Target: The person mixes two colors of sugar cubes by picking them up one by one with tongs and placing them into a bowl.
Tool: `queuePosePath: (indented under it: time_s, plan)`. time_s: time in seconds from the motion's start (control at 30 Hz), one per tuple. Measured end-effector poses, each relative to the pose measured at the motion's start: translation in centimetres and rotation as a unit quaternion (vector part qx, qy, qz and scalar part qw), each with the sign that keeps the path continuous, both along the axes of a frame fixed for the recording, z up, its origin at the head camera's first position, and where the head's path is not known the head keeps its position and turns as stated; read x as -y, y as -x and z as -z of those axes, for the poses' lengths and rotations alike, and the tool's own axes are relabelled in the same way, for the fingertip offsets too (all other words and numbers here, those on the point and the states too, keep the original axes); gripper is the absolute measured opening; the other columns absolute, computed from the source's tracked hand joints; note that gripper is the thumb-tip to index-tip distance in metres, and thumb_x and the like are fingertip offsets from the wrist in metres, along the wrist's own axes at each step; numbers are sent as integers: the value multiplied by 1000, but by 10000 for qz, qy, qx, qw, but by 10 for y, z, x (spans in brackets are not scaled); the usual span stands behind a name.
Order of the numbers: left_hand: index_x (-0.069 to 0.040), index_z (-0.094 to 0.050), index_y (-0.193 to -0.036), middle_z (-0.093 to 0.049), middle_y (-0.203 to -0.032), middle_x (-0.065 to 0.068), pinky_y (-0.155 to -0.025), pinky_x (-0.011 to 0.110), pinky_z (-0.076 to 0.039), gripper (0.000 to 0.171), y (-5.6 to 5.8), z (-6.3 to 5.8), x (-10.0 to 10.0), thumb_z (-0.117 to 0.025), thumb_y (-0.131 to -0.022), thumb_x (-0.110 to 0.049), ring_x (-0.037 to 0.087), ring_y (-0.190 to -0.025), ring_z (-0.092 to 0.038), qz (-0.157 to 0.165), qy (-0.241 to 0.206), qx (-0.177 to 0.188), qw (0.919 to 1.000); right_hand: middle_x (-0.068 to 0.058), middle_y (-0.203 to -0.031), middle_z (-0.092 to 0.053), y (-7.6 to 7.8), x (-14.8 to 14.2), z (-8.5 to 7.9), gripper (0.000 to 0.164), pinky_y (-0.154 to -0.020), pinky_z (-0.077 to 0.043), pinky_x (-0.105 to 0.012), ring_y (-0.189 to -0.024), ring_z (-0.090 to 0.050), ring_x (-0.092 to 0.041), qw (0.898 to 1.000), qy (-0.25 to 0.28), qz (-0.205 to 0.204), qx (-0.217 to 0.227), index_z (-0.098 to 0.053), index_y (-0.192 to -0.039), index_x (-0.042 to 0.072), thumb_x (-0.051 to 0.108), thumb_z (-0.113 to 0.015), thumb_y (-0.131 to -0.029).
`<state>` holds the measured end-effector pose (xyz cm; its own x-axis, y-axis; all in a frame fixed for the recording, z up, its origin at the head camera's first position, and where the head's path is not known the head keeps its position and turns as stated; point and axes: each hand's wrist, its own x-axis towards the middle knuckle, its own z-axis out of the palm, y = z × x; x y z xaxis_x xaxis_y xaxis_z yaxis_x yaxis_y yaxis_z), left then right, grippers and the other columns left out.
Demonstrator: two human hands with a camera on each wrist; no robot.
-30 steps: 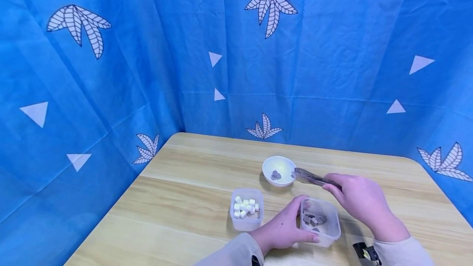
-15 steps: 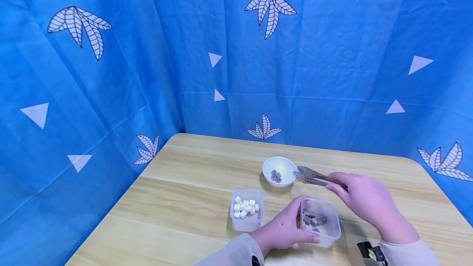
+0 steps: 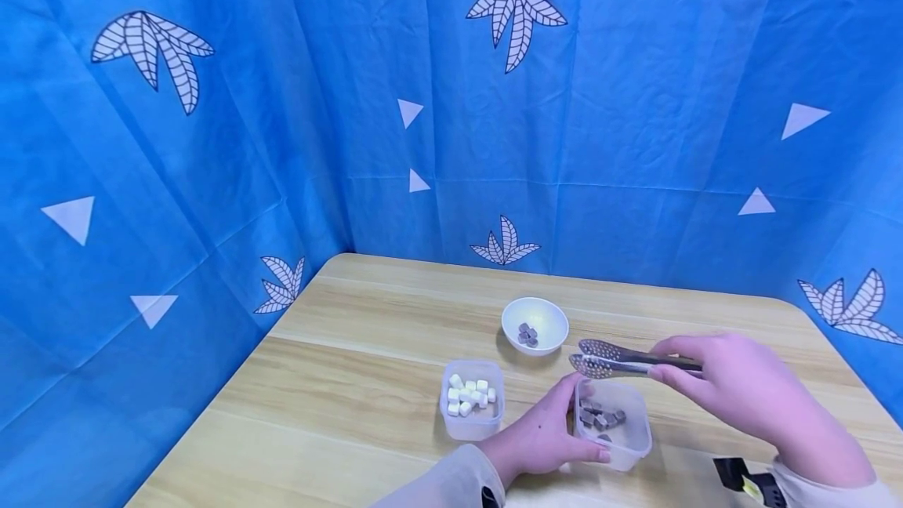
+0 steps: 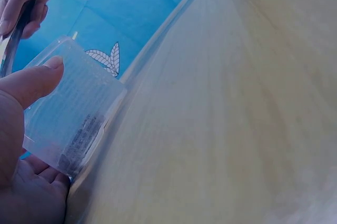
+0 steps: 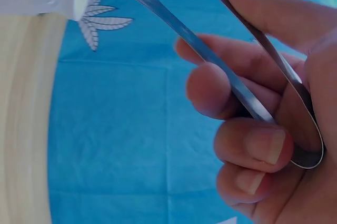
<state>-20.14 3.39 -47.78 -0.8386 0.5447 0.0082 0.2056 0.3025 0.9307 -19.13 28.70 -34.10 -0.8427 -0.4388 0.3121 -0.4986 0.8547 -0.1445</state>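
My left hand grips the side of a clear plastic container, thumb along its near wall. Dark brown cubes lie in that container's bottom. Metal tongs are held in my right hand, their perforated tips apart with nothing between them, above the container's far edge. In the right wrist view, fingers curl round the tongs' arms near the bend. Behind the container stands a white bowl with several brown cubes in it.
Left of my left hand stands a second plastic container of white cubes. All of this is on a wooden table. A blue patterned curtain hangs along the back and left edges.
The tongs have left the bowl's right rim and moved right and nearer, to above the held container, their tips spreading. Another brown cube now lies in the bowl. My left hand has stayed put.
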Motion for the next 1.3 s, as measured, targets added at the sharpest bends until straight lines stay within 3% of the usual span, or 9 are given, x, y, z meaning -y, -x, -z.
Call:
queuePosePath:
  time_s: [0.13,0.3,0.4,0.57,0.73,0.93,1.13,1.3]
  plan:
    - [-31,-37,-147,-49,-139,-16,-115,37,-31,89,0,-1,0,-89,-76,-35,3,-127,-46,38,-11,3,10000,20,-89,-69,-5,-5,-3,18,-64,-51,-36,-74,-58,0,9993,-212,-109,291,-75,-100,32,47,-75,-89]
    - [-30,-32,-152,-51,-134,-20,-115,35,-29,95,2,0,0,-89,-77,-29,1,-124,-48,196,-238,77,9995,27,-82,-62,-10,-6,-3,15,-59,-46,-30,-67,-51,3,9944,-429,-96,958,-72,-95,41,54,-71,-89]
    - [-27,-33,-152,-51,-132,-20,-115,35,-29,94,2,0,0,-89,-77,-29,1,-123,-48,209,-225,64,9995,25,-77,-58,-10,-4,-3,16,-55,-40,-27,-62,-46,1,9892,-480,-39,1382,-70,-95,41,56,-71,-88]
    - [-31,-33,-151,-50,-134,-20,-115,37,-29,94,2,0,0,-90,-77,-32,1,-123,-47,144,-110,91,9998,23,-76,-58,-13,-3,-5,20,-57,-42,-29,-64,-48,0,9833,-551,84,1732,-70,-97,40,53,-77,-83]
    - [-32,-33,-151,-47,-140,-18,-114,38,-31,93,1,-1,0,-89,-77,-33,2,-125,-46,112,-39,116,9999,22,-68,-50,-17,3,-2,23,-54,-37,-26,-60,-43,0,9819,-538,26,1815,-70,-98,40,42,-83,-79]
    - [-33,-33,-151,-45,-144,-16,-114,36,-31,93,2,-1,0,-88,-77,-35,2,-126,-46,152,-96,106,9998,22,-77,-57,-16,25,8,29,-61,-44,-31,-66,-47,0,9788,-666,60,1938,-71,-96,36,30,-88,-73]
    - [-30,-33,-151,-46,-144,-14,-111,32,-33,93,3,1,1,-89,-77,-33,3,-123,-48,147,-156,-34,9998,22,-79,-59,-16,37,15,26,-60,-45,-34,-65,-49,-1,9842,-876,158,1531,-69,-88,36,23,-87,-75]
    - [-29,-33,-152,-45,-145,-13,-111,32,-34,93,2,2,0,-88,-78,-33,4,-123,-48,138,-150,-5,9998,26,-76,-56,-14,31,18,22,-56,-42,-31,-62,-45,1,9896,-877,-151,1127,-67,-83,40,26,-84,-80]
